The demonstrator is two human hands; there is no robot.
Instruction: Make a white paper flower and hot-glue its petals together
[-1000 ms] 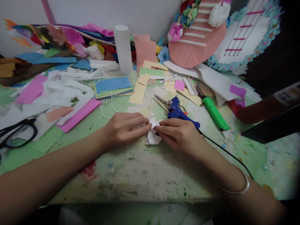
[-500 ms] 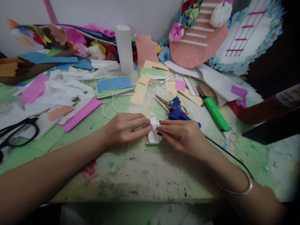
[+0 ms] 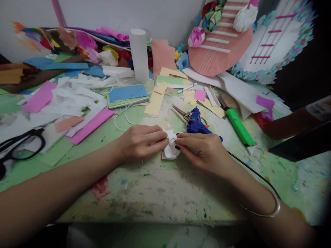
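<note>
A small white paper flower [image 3: 170, 148], crumpled and layered, is held low over the middle of the table between both hands. My left hand [image 3: 142, 142] grips its left side, fingers pressed together and thumb hidden. From the right, my right hand [image 3: 203, 148] pinches the paper between thumb and fingertips; dark nails show. Just beyond the right hand lies a blue hot glue gun [image 3: 196, 122], its black cord running back under the right wrist. Scissors [image 3: 181, 113] with metal blades lie against the glue gun's left side.
White paper strips [image 3: 59, 103] and black-handled scissors [image 3: 22, 148] spread over the left. A stack of coloured paper [image 3: 128, 96] and a white roll [image 3: 139, 57] stand behind. A green-handled knife [image 3: 239, 125] lies right, near a dark bottle [image 3: 292, 120]. Paper guitars [image 3: 219, 55] lean at the back.
Both hands keep their grip on the white paper flower with hardly any movement. The whole view has shifted slightly, so things appear a little further right.
</note>
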